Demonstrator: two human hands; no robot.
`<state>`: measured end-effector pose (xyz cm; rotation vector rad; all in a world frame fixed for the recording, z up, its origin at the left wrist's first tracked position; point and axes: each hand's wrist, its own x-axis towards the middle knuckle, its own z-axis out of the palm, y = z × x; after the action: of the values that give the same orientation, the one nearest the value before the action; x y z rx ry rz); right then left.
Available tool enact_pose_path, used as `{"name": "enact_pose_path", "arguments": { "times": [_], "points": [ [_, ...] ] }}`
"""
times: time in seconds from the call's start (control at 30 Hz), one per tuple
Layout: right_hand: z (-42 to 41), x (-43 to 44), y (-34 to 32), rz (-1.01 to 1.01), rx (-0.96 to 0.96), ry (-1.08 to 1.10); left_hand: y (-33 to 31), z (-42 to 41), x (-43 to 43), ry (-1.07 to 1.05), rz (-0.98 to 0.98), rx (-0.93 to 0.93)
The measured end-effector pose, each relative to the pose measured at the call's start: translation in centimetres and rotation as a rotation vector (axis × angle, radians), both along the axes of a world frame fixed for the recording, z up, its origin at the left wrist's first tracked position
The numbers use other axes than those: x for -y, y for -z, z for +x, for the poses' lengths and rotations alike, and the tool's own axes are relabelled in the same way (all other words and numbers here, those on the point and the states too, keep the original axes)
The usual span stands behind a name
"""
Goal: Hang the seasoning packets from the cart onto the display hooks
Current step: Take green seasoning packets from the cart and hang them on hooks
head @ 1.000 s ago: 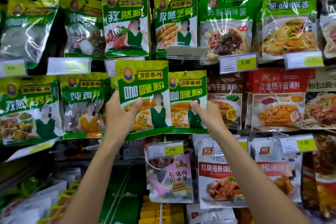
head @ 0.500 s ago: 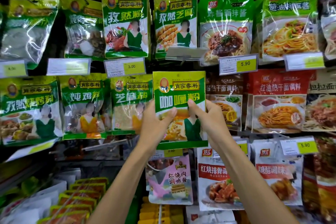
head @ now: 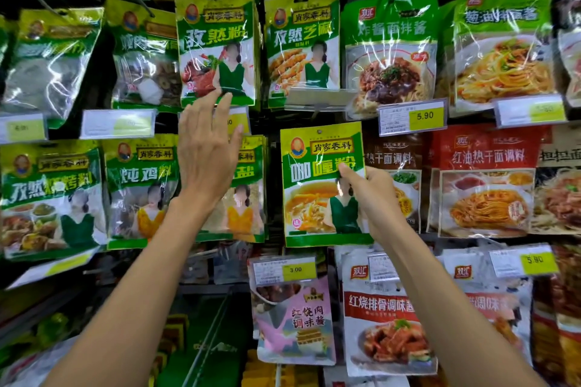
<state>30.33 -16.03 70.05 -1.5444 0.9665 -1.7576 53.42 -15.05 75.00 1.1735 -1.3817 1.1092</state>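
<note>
A green and yellow curry powder packet (head: 317,192) hangs in the middle row of the display, its top hole just below a tilted price tag holder. My right hand (head: 367,195) pinches the packet's right edge between thumb and fingers. My left hand (head: 209,154) is raised to the left of it with fingers straight and spread, holding nothing, in front of a yellow-green packet (head: 248,192) and a price tag. Its fingertips reach the bottom of a cumin powder packet (head: 217,47) in the row above.
Rows of green seasoning packets fill the left and upper display, red and brown noodle sauce packets (head: 484,182) the right. Yellow price tags (head: 412,118) stick out on hook ends. Lower down hang a pink packet (head: 295,314) and white rib sauce packets (head: 386,320).
My left hand let go of the curry packet and moved up and to the left, fingers spread. The packet now hangs in its column, held only by my right hand.
</note>
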Motion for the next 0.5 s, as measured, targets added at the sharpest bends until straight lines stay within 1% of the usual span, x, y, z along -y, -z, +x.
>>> {"name": "enact_pose_path", "arguments": {
  "times": [0.17, 0.3, 0.43, 0.5],
  "points": [
    [0.6, 0.9, -0.8, 0.065, 0.042, 0.053, 0.1, 0.2, 0.4, 0.035, -0.018, 0.019],
    [0.7, 1.4, -0.7, 0.152, 0.135, 0.023, 0.1, 0.3, 0.5, 0.053, -0.023, 0.032],
    [0.8, 1.7, -0.5, 0.163, 0.101, 0.023, 0.3, 0.4, 0.5, 0.066, -0.04, 0.037],
    [0.8, 2.0, -0.3, 0.13, 0.034, 0.056, 0.2, 0.4, 0.5, 0.076, -0.04, 0.038]
  ]
}}
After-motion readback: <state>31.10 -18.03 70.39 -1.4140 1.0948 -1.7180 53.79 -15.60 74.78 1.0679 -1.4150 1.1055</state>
